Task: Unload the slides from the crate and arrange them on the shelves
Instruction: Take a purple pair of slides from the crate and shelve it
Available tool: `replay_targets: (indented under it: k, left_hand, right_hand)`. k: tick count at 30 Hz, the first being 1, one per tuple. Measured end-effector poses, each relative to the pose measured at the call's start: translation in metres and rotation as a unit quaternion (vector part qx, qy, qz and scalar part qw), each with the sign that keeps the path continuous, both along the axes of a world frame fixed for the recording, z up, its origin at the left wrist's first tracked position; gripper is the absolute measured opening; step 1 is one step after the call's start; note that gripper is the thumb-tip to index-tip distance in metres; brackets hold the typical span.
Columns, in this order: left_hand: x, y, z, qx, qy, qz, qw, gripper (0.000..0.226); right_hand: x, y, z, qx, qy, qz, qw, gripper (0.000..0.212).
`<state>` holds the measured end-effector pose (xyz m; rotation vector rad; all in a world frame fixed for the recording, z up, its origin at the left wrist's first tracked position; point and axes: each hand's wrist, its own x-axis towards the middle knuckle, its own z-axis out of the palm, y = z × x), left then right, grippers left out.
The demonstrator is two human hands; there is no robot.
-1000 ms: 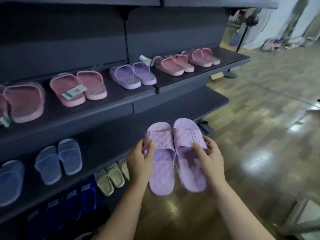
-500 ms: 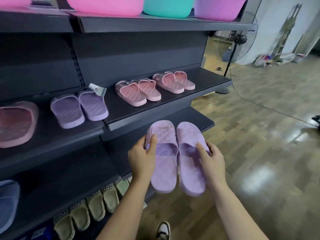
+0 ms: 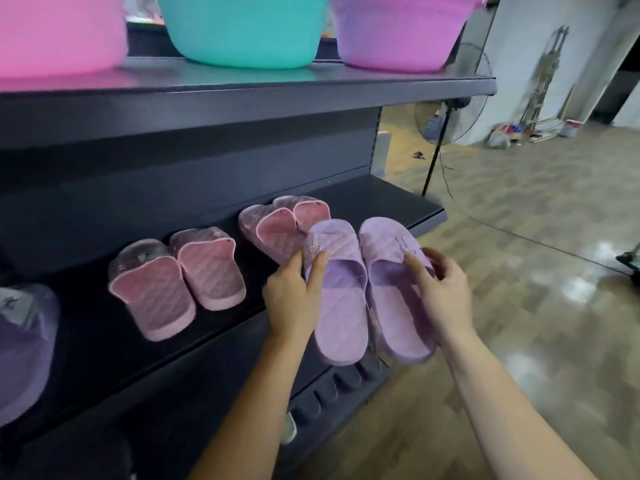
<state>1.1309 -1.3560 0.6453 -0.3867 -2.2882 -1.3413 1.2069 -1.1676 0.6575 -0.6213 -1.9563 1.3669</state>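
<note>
The left hand [image 3: 292,299] gripped one lilac quilted moulded slide [image 3: 341,306] at its outer edge. Its thumb lay across the strap and the other fingers were tucked behind the sole. The right hand [image 3: 443,292] held the matching lilac slide [image 3: 394,296] in much the same way, with a fingertip pressed on the strap and the remaining fingers curled round the right edge.

The two slides lay side by side and touching. Their toes pointed far toward the back panel, and their heels hung out past the near lip of the dark metal middle shelf [image 3: 398,202]. Whether the toes rested on the shelf could not be told. Just to the left stood a pair of pink quilted slides [image 3: 277,226], partly covered by the lilac toe, and another pink pair [image 3: 180,282] stood farther left. The bare stretch of shelf to the right looked like the likely spot for the held pair.

The slides appeared light, soft and somewhat bendy, with a matte quilted surface that should not slip, and nothing about them seemed fragile. Holding each by the strap and sole edge, near the middle, should keep it level. A hold at the heel alone would probably let the toe droop and nudge the pink pair.
</note>
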Motion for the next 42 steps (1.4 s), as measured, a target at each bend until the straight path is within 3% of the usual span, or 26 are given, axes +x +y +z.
replay_targets:
  k: [5, 13, 16, 20, 23, 25, 31, 36, 42]
  left_hand:
    - [-0.05, 0.071, 0.005, -0.069, 0.043, 0.053, 0.995, 0.069]
    - [-0.112, 0.183, 0.013, -0.145, 0.03, 0.174, 0.974, 0.067]
    - [-0.124, 0.218, 0.009, -0.143, 0.002, 0.203, 0.969, 0.056]
    - [-0.145, 0.248, -0.004, -0.117, 0.013, 0.238, 0.964, 0.057]
    - [-0.16, 0.259, -0.006, -0.102, -0.101, 0.256, 0.956, 0.057]
    - [-0.169, 0.266, -0.009, -0.105, -0.132, 0.267, 0.949, 0.059]
    - [-0.185, 0.271, -0.024, -0.114, -0.13, 0.306, 0.936, 0.083]
    - [-0.182, 0.276, -0.033, -0.052, -0.211, 0.198, 0.956, 0.068]
    - [-0.211, 0.275, -0.037, -0.092, -0.159, 0.219, 0.958, 0.06]
  right_hand:
    - [-0.064, 0.074, -0.006, 0.01, -0.004, 0.013, 1.0, 0.042]
    - [-0.164, 0.193, -0.004, 0.041, -0.019, 0.122, 0.992, 0.037]
    - [-0.198, 0.231, -0.001, 0.076, -0.036, 0.169, 0.982, 0.036]
    - [-0.242, 0.263, -0.008, 0.09, -0.065, 0.236, 0.965, 0.043]
    - [-0.265, 0.274, -0.02, 0.1, -0.077, 0.262, 0.957, 0.048]
    - [-0.277, 0.278, -0.027, 0.107, -0.078, 0.272, 0.953, 0.047]
    - [-0.301, 0.281, -0.038, 0.132, -0.109, 0.293, 0.941, 0.049]
    - [-0.313, 0.28, -0.044, 0.142, -0.099, 0.316, 0.933, 0.034]
    - [-0.337, 0.273, -0.044, 0.16, -0.074, 0.309, 0.935, 0.03]
